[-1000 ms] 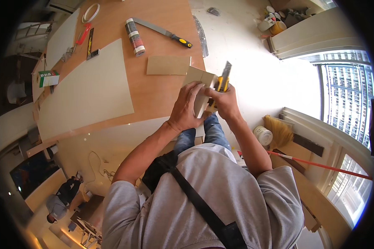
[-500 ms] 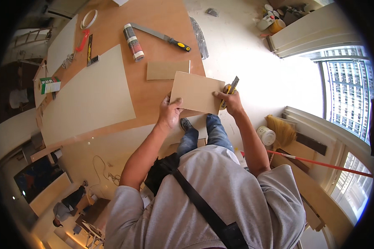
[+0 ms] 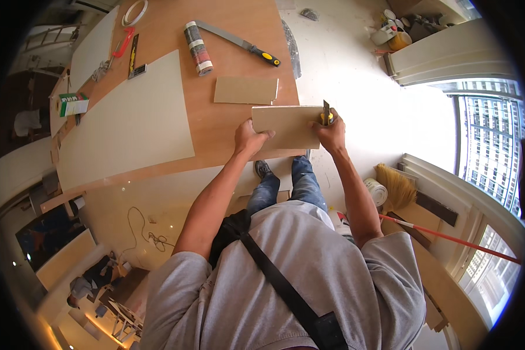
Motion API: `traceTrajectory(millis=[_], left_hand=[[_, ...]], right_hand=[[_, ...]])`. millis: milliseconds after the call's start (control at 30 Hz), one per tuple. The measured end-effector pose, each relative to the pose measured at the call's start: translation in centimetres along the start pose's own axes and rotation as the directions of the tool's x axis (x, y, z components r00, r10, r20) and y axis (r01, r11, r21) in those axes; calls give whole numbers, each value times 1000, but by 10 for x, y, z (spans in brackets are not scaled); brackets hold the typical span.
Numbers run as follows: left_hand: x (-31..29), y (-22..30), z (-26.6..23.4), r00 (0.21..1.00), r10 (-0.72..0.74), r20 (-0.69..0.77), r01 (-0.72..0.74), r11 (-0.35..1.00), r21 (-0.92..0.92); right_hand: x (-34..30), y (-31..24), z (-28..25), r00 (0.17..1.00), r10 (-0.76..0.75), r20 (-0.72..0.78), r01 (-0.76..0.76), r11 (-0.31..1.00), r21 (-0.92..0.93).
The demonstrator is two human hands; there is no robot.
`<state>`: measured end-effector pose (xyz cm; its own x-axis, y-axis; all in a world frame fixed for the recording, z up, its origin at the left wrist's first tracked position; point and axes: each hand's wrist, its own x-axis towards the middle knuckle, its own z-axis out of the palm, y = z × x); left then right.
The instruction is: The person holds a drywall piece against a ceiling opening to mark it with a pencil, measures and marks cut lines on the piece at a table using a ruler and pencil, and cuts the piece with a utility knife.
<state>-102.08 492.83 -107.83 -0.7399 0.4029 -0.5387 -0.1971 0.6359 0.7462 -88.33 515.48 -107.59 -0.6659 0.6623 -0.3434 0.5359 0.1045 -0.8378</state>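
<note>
Both my hands grip a small rectangular piece of plasterboard [image 3: 289, 131], tan-faced with a pale edge, above the near edge of the table. My left hand [image 3: 251, 139] is closed on its left end, thumb over the face. The right end is pinched by my right hand [image 3: 332, 134], which also carries a yellow utility knife [image 3: 326, 115] with its dark blade pointing up and away. Just beyond, a second small board piece [image 3: 246, 91] lies flat on the wooden tabletop [image 3: 233, 128]. A large pale sheet [image 3: 140, 116] covers the table's left part.
Farther back on the table lie a patterned roll [image 3: 199, 49] and a handsaw [image 3: 239, 42] with a black-and-yellow handle. A green-and-white box [image 3: 73, 105] is at the left. Buckets [image 3: 400, 39] sit far right; a red-and-white pole [image 3: 449, 236] crosses the right side. Another person [image 3: 90, 281] is lower left.
The held board has tilted, its far edge turned up to show the pale rim, and moved slightly right. The knife blade points more upright. My view has shifted a little.
</note>
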Motion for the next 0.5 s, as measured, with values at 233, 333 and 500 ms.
traceTrajectory(millis=[233,333,500], left_hand=[[-1,5,4,977,121,-178,-25,886,462],[4,16,3,970,202,-134,-105,850,517],[22,32,-1,908,420,0,-341,737,584]], right_hand=[[-28,-17,32,992,-56,-116,24,965,-261],[-31,4,30,988,38,-149,-45,998,-40],[-53,39,46,942,331,-58,-262,831,490]])
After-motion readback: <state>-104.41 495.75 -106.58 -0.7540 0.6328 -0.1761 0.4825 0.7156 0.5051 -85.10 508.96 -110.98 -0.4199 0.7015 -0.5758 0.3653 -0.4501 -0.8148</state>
